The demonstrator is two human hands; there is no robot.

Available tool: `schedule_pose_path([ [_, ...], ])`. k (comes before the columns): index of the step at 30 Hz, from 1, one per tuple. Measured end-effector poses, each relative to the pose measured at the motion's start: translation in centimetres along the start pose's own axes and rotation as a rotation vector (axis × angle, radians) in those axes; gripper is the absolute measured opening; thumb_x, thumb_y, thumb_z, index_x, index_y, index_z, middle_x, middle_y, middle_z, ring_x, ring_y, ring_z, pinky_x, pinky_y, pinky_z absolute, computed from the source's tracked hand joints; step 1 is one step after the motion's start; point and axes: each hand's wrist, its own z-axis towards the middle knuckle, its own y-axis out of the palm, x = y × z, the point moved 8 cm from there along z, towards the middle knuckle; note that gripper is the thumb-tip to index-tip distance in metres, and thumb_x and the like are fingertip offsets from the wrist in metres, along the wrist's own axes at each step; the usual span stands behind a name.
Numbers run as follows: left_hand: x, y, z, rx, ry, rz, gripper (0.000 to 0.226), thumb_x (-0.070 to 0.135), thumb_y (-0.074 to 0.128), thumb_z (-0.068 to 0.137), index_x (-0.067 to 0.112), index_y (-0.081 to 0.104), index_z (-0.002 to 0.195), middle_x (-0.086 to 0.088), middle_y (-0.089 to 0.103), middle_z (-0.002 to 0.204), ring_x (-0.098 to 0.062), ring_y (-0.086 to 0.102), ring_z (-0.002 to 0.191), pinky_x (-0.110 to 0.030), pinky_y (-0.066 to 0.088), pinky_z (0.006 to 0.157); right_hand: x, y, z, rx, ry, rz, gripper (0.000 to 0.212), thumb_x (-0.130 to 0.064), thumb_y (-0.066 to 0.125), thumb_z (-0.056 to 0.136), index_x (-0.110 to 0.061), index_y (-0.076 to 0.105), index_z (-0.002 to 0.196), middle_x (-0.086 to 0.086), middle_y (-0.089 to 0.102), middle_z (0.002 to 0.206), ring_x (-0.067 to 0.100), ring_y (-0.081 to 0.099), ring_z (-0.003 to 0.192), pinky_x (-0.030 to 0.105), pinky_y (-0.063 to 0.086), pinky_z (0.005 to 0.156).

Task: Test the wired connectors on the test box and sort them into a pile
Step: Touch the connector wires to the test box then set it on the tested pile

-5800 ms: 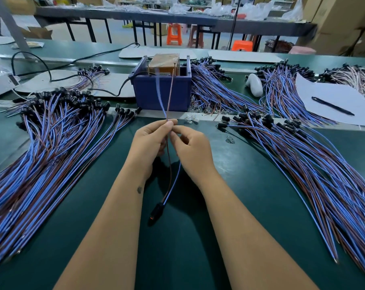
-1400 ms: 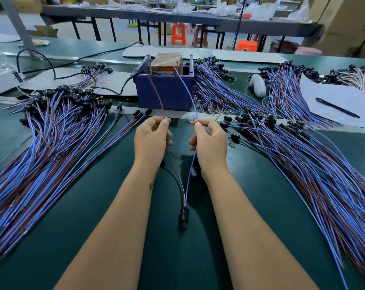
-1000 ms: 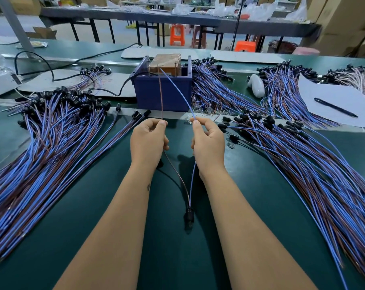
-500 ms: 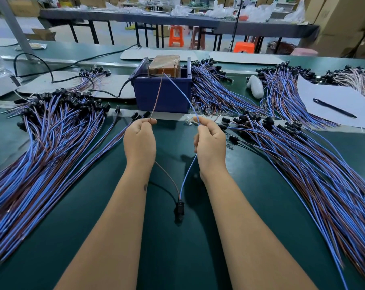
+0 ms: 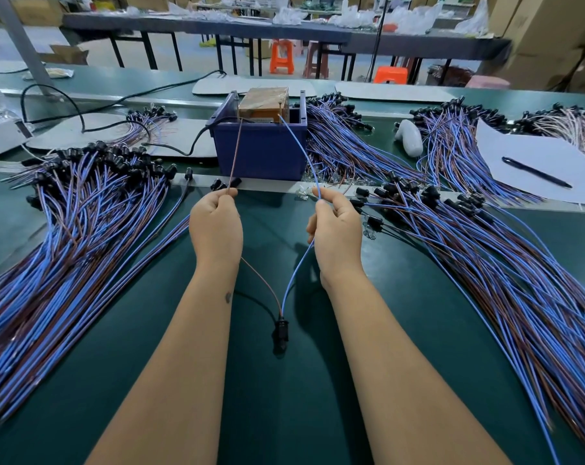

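A blue bin holds the brown test box (image 5: pixel 263 104) at the back centre of the green table. My left hand (image 5: pixel 216 226) pinches a brown wire (image 5: pixel 234 156) whose tip reaches the box's left side. My right hand (image 5: pixel 336 229) pinches a blue wire (image 5: pixel 303 152) whose tip reaches the box's right side. Both wires run down under my hands to one black connector (image 5: pixel 281 332) hanging low between my forearms.
A big pile of blue and brown wired connectors (image 5: pixel 66 236) fans over the left of the table, another pile (image 5: pixel 502 270) over the right. More bundles lie behind the bin. White paper with a pen (image 5: pixel 536 172) sits at the right. A black cable (image 5: pixel 83 119) runs at back left.
My hands have spread apart, the left moving left with the brown wire. The wire tips now sit wider apart on the test box, and the connector has swung slightly left.
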Motion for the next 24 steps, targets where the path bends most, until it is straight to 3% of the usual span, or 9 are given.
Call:
schedule_pose_path([
  [18,0.2,-0.5,0.0,0.037,0.009,-0.047,0.036,0.006,0.036,0.088,0.016,0.066,0.105,0.012,0.039,0.049,-0.003,0.028,0.037,-0.015,0.023,0.035,0.3,0.0,0.2,-0.006,-0.014,-0.001,0.028,-0.01,0.042,0.095,-0.029,0.062,0.1,-0.006,0.048,0.055,0.005,0.044,0.053,0.031,0.043,0.062],
  [21,0.0,-0.1,0.0,-0.014,-0.025,-0.053,0.029,0.007,0.039,0.091,0.015,0.066,0.099,0.013,0.046,0.043,-0.004,0.033,0.039,-0.017,0.028,0.039,0.3,0.3,0.2,-0.041,-0.025,-0.009,0.029,-0.012,0.044,0.095,-0.032,0.063,0.101,-0.01,0.048,0.052,0.005,0.044,0.052,0.03,0.043,0.06],
  [24,0.1,1.6,-0.5,-0.168,-0.054,-0.063,0.023,0.012,0.047,0.097,0.019,0.067,0.088,0.008,0.06,0.052,-0.006,0.043,0.042,-0.017,0.035,0.043,-0.1,1.2,-0.1,-0.134,-0.082,-0.019,0.025,-0.012,0.047,0.096,-0.03,0.064,0.101,-0.011,0.05,0.051,0.006,0.045,0.052,0.029,0.043,0.058],
])
